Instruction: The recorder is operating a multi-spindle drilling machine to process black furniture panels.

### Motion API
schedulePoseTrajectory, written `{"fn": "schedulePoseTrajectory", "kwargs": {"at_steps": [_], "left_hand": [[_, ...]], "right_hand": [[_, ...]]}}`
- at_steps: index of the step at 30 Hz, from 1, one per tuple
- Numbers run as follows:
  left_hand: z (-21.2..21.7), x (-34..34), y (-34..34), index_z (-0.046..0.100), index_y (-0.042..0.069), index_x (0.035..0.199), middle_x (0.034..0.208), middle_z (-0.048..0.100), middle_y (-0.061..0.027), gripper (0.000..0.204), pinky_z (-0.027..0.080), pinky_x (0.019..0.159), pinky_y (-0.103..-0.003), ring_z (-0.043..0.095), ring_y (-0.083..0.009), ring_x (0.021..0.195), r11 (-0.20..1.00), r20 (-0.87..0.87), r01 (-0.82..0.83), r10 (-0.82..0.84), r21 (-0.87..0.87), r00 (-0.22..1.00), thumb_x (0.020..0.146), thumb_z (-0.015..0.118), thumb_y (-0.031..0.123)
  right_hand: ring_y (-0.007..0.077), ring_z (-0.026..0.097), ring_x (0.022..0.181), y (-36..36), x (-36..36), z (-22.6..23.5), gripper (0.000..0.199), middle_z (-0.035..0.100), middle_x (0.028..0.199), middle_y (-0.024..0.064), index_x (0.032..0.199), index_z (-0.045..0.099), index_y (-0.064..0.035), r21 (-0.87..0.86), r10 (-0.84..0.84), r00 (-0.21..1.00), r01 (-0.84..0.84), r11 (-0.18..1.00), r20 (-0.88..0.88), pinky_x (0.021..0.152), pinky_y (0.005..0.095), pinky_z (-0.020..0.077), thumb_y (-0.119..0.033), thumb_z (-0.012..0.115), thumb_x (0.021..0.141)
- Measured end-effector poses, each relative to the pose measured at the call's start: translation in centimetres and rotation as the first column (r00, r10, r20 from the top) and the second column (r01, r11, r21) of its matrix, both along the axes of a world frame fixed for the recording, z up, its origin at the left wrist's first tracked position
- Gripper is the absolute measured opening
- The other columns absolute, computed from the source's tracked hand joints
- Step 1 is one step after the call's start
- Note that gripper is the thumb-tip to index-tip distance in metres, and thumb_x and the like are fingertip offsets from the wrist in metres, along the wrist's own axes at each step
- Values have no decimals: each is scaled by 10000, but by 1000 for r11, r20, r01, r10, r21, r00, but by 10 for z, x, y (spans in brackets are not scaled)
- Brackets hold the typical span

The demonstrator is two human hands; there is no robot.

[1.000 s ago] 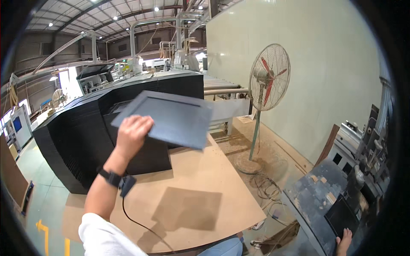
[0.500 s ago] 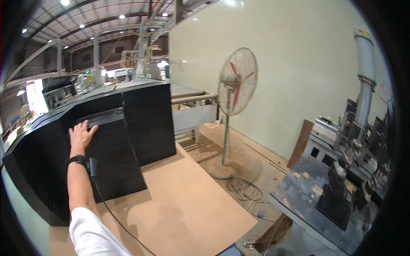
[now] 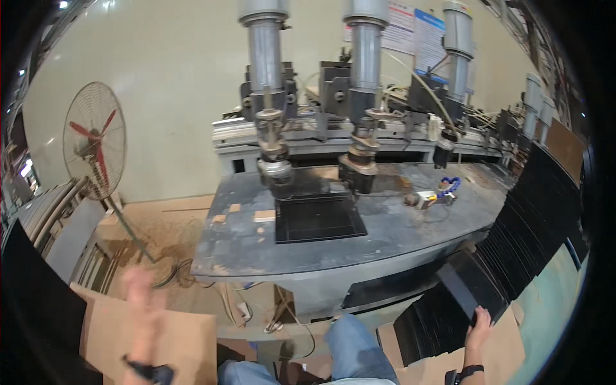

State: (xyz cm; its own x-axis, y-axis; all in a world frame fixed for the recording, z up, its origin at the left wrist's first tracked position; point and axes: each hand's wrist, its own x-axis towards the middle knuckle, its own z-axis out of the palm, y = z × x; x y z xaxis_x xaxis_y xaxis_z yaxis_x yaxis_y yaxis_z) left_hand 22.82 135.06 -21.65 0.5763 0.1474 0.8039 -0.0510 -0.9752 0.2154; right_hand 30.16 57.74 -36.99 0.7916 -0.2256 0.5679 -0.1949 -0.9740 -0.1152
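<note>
My left hand (image 3: 144, 301), smeared by motion, is raised above the tan board at the lower left; its fingers cannot be made out and I see nothing in it. At the lower right, my right hand (image 3: 479, 328) has its fingers closed at the near edge of a flat black panel (image 3: 482, 282). That panel lies on a low stack of black panels (image 3: 427, 324). Another black panel (image 3: 319, 219) rests flat on the dark machine table (image 3: 256, 256), below the drilling heads.
Two large drilling heads (image 3: 276, 168) (image 3: 359, 163) hang over the table. Small wood offcuts (image 3: 263, 216) and a blue jointed hose (image 3: 449, 186) lie on it. A pedestal fan (image 3: 96, 138) stands left, a tall stack of black panels (image 3: 536, 212) right. Cables trail on the floor.
The view has swung right, from the left black stack to the machine table. My left hand has come off that stack. My right hand now shows, at a panel on the right.
</note>
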Motion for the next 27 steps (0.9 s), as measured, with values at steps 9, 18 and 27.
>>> {"fn": "schedulePoseTrajectory", "kwargs": {"at_steps": [9,18,27], "left_hand": [[-108,306,-231,414,9,1359,1412,424,-134,846,209,1103,-575,298,-328,1366,985,-500,163,-118,48,858,799,586,619],[-93,142,-216,564,88,936,883,495,-101,332,463,732,-374,522,-289,883,886,-411,386,-261,258,874,622,669,124],[26,-144,-122,631,52,862,881,625,-100,174,521,635,-364,629,-273,747,906,-280,34,94,423,955,695,637,98]], "right_hand": [[343,643,974,121,65,120,301,678,1023,141,989,640,-25,10,612,738,-641,767,285,893,427,502,32,566,702],[251,612,1043,236,253,91,401,670,1090,36,1097,646,-134,-166,871,484,-855,492,87,897,413,482,-48,623,706],[262,503,1213,313,328,69,422,602,1267,-10,1194,635,-181,18,896,410,-908,419,-171,953,417,443,-337,668,803]]}}
